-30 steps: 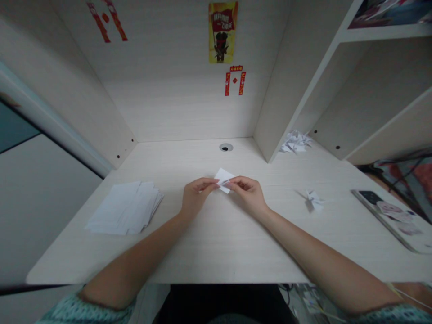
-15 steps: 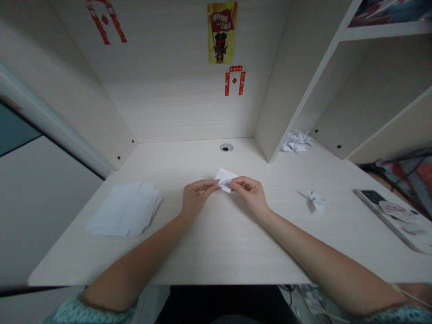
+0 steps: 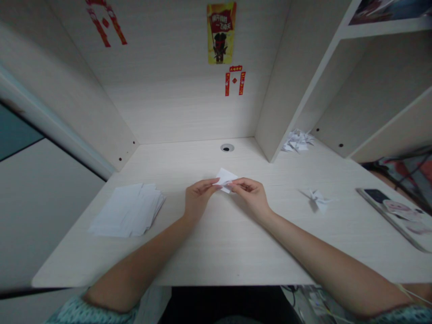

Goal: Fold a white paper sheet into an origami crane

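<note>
A small folded piece of white paper (image 3: 225,175) is held just above the middle of the desk. My left hand (image 3: 200,195) pinches its left side between thumb and fingers. On the right side, my right hand (image 3: 250,192) grips the paper the same way, its fingertips close to the left ones. The fingers cover the paper's lower corners, so the exact folds there cannot be made out. To the right of my hands lies a folded paper crane (image 3: 317,199), and a fanned stack of white paper sheets (image 3: 126,210) rests on the left.
A phone (image 3: 398,218) lies at the desk's right side. Several folded paper pieces (image 3: 297,140) are heaped behind the upright panel (image 3: 280,90). A round cable hole (image 3: 227,147) sits near the back wall. The desk's front edge (image 3: 222,285) runs below my forearms.
Both hands keep their pinch on the paper with hardly any movement. The whole view has shifted very slightly.
</note>
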Demonstrator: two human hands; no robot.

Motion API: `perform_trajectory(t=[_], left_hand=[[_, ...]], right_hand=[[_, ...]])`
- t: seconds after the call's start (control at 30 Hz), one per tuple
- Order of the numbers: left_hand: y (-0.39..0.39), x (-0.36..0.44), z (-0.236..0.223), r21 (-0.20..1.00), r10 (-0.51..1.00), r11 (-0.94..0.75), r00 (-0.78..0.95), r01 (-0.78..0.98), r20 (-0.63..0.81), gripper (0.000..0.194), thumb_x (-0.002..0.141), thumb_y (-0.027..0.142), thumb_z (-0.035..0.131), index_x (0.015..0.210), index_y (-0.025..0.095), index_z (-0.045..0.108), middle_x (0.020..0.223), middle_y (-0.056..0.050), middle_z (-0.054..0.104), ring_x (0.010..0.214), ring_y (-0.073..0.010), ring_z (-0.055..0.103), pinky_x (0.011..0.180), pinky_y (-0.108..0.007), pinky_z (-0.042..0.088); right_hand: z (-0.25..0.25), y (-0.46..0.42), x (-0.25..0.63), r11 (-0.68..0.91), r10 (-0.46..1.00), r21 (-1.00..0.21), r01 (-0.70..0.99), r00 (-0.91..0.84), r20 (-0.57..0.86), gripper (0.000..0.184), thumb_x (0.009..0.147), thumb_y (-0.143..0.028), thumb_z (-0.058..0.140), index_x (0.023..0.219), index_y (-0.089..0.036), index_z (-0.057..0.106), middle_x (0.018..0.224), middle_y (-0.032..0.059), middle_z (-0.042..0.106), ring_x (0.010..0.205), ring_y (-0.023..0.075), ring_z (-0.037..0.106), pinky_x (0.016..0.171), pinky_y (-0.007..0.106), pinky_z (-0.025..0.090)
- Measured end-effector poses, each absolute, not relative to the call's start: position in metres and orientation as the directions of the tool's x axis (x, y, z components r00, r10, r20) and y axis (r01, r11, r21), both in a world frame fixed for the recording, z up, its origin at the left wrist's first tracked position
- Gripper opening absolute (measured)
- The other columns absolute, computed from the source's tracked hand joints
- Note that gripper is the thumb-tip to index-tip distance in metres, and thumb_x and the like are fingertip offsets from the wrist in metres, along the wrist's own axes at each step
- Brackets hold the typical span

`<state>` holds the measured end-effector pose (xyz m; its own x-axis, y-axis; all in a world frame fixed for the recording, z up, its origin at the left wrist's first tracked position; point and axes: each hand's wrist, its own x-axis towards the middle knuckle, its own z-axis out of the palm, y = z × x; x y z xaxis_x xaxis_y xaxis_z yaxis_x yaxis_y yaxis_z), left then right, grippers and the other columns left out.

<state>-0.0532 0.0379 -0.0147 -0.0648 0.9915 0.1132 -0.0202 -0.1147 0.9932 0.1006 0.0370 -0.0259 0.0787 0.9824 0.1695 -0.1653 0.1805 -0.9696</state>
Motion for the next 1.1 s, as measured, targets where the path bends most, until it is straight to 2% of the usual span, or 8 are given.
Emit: perform_trajectory(t=[0.17, 0.33, 0.63, 0.9, 1.1], left_hand=[[0.037, -0.055, -0.015, 0.98, 0.978, -0.18, -0.091, 0.083, 0.188, 0.023, 0.065, 0.03, 0.074, 0.085, 0.019, 0.075, 0.087, -0.006, 0.074, 0.079, -0.0193, 0.067, 0.077, -0.03, 0.051], [0.038, -0.055, -0.016, 0.978, 0.973, -0.19, -0.115, 0.083, 0.199, 0.021, 0.065, 0.028, 0.074, 0.084, 0.021, 0.075, 0.086, -0.005, 0.074, 0.078, -0.0183, 0.067, 0.076, -0.029, 0.05], [0.04, -0.054, -0.017, 0.993, 0.991, -0.115, -0.075, -0.009, 0.114, 0.025, 0.063, 0.028, 0.074, 0.087, 0.021, 0.075, 0.09, -0.006, 0.073, 0.081, -0.0188, 0.065, 0.074, -0.029, 0.05], [0.041, -0.055, -0.017, 0.996, 0.999, -0.003, -0.042, -0.088, -0.001, 0.028, 0.061, 0.029, 0.075, 0.088, 0.02, 0.074, 0.079, -0.003, 0.073, 0.069, -0.0117, 0.058, 0.067, -0.025, 0.045], [0.044, -0.057, -0.02, 0.992, 0.999, 0.039, -0.02, -0.12, -0.041, 0.031, 0.06, 0.029, 0.077, 0.089, 0.019, 0.074, 0.078, -0.002, 0.071, 0.069, -0.0107, 0.057, 0.068, -0.024, 0.045]], right_hand=[[-0.025, 0.035, 0.099, 0.174, 0.982, -0.971, -0.166, 0.107, 0.157, 0.024, 0.06, -0.039, 0.078, 0.07, -0.018, 0.071, 0.064, 0.0031, 0.069, 0.057, 0.0139, 0.059, 0.056, 0.027, 0.049], [-0.025, 0.034, 0.1, 0.143, 0.988, -0.975, -0.173, 0.085, 0.13, 0.023, 0.061, -0.039, 0.078, 0.068, -0.018, 0.071, 0.062, 0.0026, 0.067, 0.056, 0.0132, 0.058, 0.056, 0.026, 0.047], [-0.03, 0.038, 0.103, 0.137, 0.989, -0.974, -0.178, 0.071, 0.126, 0.025, 0.064, -0.041, 0.075, 0.07, -0.018, 0.07, 0.062, 0.0016, 0.066, 0.057, 0.0122, 0.056, 0.057, 0.025, 0.044], [-0.028, 0.04, 0.105, 0.161, 0.986, -0.974, -0.159, 0.057, 0.154, 0.021, 0.066, -0.038, 0.075, 0.071, -0.018, 0.07, 0.067, 0.003, 0.069, 0.059, 0.0129, 0.059, 0.059, 0.025, 0.044], [-0.029, 0.044, 0.109, 0.159, 0.987, -0.975, -0.158, 0.016, 0.159, 0.022, 0.064, -0.038, 0.076, 0.069, -0.017, 0.069, 0.069, 0.0037, 0.07, 0.06, 0.0136, 0.06, 0.06, 0.026, 0.045]])
